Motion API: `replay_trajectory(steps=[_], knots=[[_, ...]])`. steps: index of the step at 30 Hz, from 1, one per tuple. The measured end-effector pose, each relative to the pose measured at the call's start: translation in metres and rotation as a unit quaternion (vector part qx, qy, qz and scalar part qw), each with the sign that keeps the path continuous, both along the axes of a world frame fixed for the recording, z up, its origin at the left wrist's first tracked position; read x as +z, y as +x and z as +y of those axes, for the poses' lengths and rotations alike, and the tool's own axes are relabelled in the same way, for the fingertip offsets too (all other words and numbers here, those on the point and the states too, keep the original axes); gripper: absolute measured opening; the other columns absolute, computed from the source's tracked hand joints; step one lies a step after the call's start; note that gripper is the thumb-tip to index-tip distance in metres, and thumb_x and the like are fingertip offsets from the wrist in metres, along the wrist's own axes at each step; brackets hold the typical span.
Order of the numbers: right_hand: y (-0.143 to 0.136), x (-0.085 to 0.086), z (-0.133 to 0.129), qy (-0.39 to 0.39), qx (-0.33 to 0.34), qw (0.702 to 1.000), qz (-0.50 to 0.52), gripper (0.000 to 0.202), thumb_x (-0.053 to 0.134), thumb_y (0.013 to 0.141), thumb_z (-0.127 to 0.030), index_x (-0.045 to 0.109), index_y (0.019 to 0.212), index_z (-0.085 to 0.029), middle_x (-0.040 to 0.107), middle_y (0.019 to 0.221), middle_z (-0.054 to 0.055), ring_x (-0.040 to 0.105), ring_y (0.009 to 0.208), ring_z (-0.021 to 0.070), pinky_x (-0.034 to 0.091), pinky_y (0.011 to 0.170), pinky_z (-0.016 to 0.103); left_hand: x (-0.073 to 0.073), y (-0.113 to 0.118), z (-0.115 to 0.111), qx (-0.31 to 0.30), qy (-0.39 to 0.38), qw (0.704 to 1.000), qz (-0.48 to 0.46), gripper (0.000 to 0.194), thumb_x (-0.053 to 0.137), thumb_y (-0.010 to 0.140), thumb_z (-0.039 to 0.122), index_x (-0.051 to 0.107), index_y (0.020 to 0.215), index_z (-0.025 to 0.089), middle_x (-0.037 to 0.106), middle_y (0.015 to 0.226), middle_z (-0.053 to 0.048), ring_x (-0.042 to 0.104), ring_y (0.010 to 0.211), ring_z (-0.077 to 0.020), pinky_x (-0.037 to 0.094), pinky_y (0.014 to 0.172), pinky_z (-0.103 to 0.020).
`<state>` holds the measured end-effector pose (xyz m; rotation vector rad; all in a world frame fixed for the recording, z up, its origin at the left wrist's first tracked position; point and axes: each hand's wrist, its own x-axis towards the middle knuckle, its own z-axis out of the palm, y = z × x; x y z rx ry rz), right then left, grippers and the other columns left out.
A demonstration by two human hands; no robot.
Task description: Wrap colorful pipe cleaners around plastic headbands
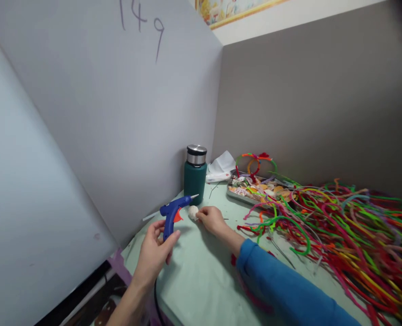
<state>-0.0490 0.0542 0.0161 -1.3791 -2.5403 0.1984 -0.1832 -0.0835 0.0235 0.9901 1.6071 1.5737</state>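
My left hand point(156, 251) is closed around the handle of a blue glue gun point(169, 218) with an orange trigger. Its pale nozzle points right, just in front of a dark green bottle point(194, 177), and a glue stick point(149, 217) juts out of its back. Between the fingertips of my right hand point(211, 218) is a small whitish ribbed shell point(193, 212), low over or on the table. The nozzle sits slightly above the shell, apart from it. From the handle, a black cord point(156, 299) runs down over the table edge.
A light green cloth covers the table point(194, 280). Colourful pipe cleaners point(343, 235) pile up on the right, beside a metal tray point(243, 198) of shells. White crumpled paper point(223, 165) lies behind the bottle. Grey partitions point(282, 113) stand behind and to the left.
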Motion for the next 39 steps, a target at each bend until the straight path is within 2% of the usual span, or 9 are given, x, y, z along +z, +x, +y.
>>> replay_trajectory(steps=[3,7,10,12,16,22,27,33,39], knots=[[-0.003,0.001,-0.003,0.032,0.013,0.999,-0.012,0.026,0.040,0.090,-0.020,0.066,0.096,-0.016,0.069,0.092,0.009,0.063,0.081,0.0185,0.039,0.064,0.024,-0.001,-0.002,0.000,0.000,0.004,1.000,0.007,0.057,0.068,0.066,0.049,0.039,0.103,0.018,0.054,0.077,0.003,0.041,0.034,-0.0023,0.033,0.031,-0.018],[0.003,0.004,-0.016,0.051,0.055,0.996,-0.046,0.028,0.043,0.084,-0.009,0.063,0.103,-0.016,0.068,0.095,0.010,0.062,0.082,0.0204,0.039,0.067,0.026,-0.004,-0.008,0.002,-0.003,0.007,0.999,0.034,0.059,0.070,0.065,0.046,0.038,0.106,0.018,0.054,0.094,-0.002,0.047,0.042,-0.0041,0.036,0.032,-0.018],[0.018,0.007,-0.025,0.061,0.066,0.994,-0.063,0.029,0.044,0.085,-0.012,0.058,0.111,-0.017,0.067,0.094,0.009,0.063,0.080,0.0211,0.039,0.065,0.027,-0.007,-0.016,0.002,-0.009,-0.001,0.995,0.100,0.058,0.066,0.069,0.044,0.037,0.114,0.020,0.051,0.107,-0.007,0.058,0.060,-0.0114,0.045,0.040,-0.021],[0.033,0.011,-0.030,0.064,0.069,0.993,-0.074,0.021,0.046,0.085,-0.016,0.061,0.101,-0.017,0.067,0.091,0.008,0.063,0.079,0.0218,0.039,0.063,0.028,-0.008,-0.022,0.001,-0.003,0.004,0.982,0.190,0.051,0.058,0.076,0.040,0.038,0.118,0.020,0.051,0.110,-0.009,0.061,0.077,-0.0180,0.052,0.055,-0.028],[0.069,0.018,-0.041,0.081,0.052,0.991,-0.088,0.018,0.046,0.088,-0.022,0.064,0.088,-0.019,0.067,0.087,0.006,0.063,0.076,0.0199,0.036,0.060,0.027,-0.008,-0.033,0.003,0.001,0.050,0.909,0.414,0.033,0.045,0.084,0.025,0.042,0.116,0.020,0.049,0.112,-0.010,0.053,0.103,-0.0245,0.046,0.087,-0.040],[0.110,0.016,-0.064,0.078,0.015,0.996,-0.036,0.025,0.043,0.091,-0.021,0.066,0.081,-0.020,0.067,0.079,0.004,0.063,0.073,0.0168,0.035,0.061,0.026,-0.008,-0.039,0.013,-0.039,0.044,0.818,0.572,0.038,0.033,0.086,0.011,0.043,0.121,0.021,0.046,0.107,-0.009,0.056,0.086,-0.0178,0.047,0.076,-0.030],[0.143,0.005,-0.079,0.094,0.030,0.995,0.023,0.028,0.038,0.092,-0.024,0.066,0.087,-0.022,0.066,0.078,0.004,0.063,0.068,0.0173,0.039,0.060,0.026,-0.019,-0.047,0.016,-0.066,0.001,0.714,0.697,0.053,0.036,0.079,0.001,0.045,0.125,0.026,0.049,0.102,-0.006,0.054,0.079,-0.0149,0.043,0.067,-0.023],[0.201,-0.012,-0.091,0.116,0.046,0.987,0.105,0.022,0.043,0.091,-0.028,0.064,0.097,-0.023,0.069,0.089,0.005,0.066,0.072,0.0173,0.047,0.063,0.025,-0.029,-0.054,0.021,-0.144,-0.008,0.693,0.707,0.068,0.034,0.076,-0.002,0.035,0.136,0.031,0.050,0.113,-0.007,0.053,0.091,-0.0170,0.044,0.077,-0.027],[0.250,-0.027,-0.098,0.134,-0.063,0.976,0.159,0.020,0.048,0.089,-0.032,0.063,0.097,-0.022,0.069,0.094,0.006,0.065,0.084,0.0204,0.049,0.074,0.030,-0.016,-0.059,0.025,-0.177,-0.050,0.674,0.716,0.077,0.034,0.068,-0.007,0.038,0.135,0.030,0.050,0.123,-0.010,0.050,0.107,-0.0243,0.043,0.083,-0.036]])
